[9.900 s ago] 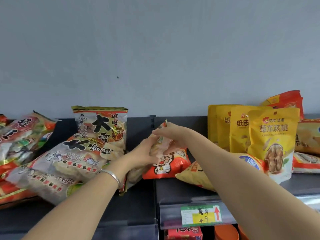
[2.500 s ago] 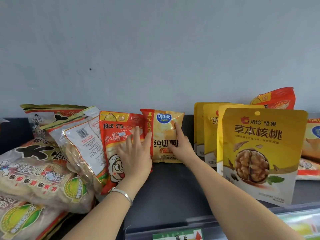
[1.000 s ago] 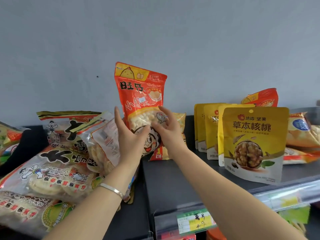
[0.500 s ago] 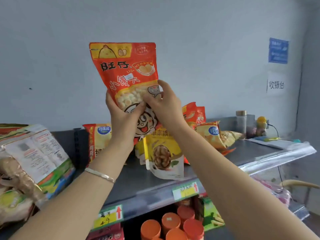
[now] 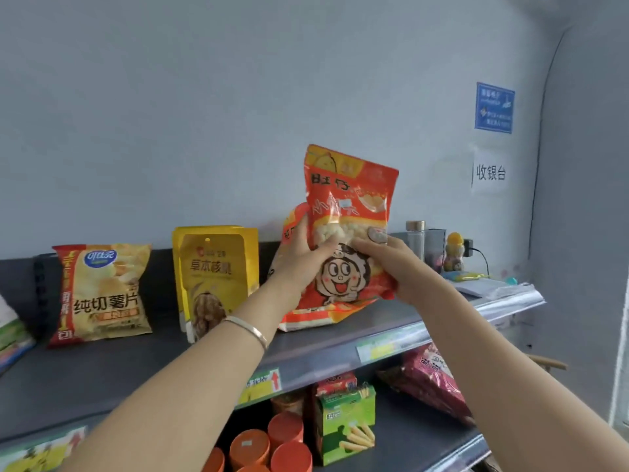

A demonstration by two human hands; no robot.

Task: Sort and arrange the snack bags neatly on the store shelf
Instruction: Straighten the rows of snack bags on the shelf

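I hold a red snack bag with a cartoon face (image 5: 347, 216) upright in both hands above the right part of the dark top shelf (image 5: 119, 356). My left hand (image 5: 301, 258) grips its left edge and my right hand (image 5: 391, 264) its lower right. Behind and under it lie other red and yellow bags (image 5: 316, 315), partly hidden. To the left a yellow walnut pouch (image 5: 218, 267) stands in a row, and a yellow potato chip bag (image 5: 102, 291) leans against the back.
A bottle (image 5: 416, 238), a small yellow figure (image 5: 454, 252) and papers sit at the shelf's right end. The lower shelf holds orange canisters (image 5: 269, 444), a green box (image 5: 345, 424) and a dark red bag (image 5: 432, 383). Price tags (image 5: 262, 384) line the front rail. Signs hang on the wall.
The red cartoon bag was lifted off the left of the shelf and carried rightward; it now sits lower, just above the bags at the right. My view has swung right.
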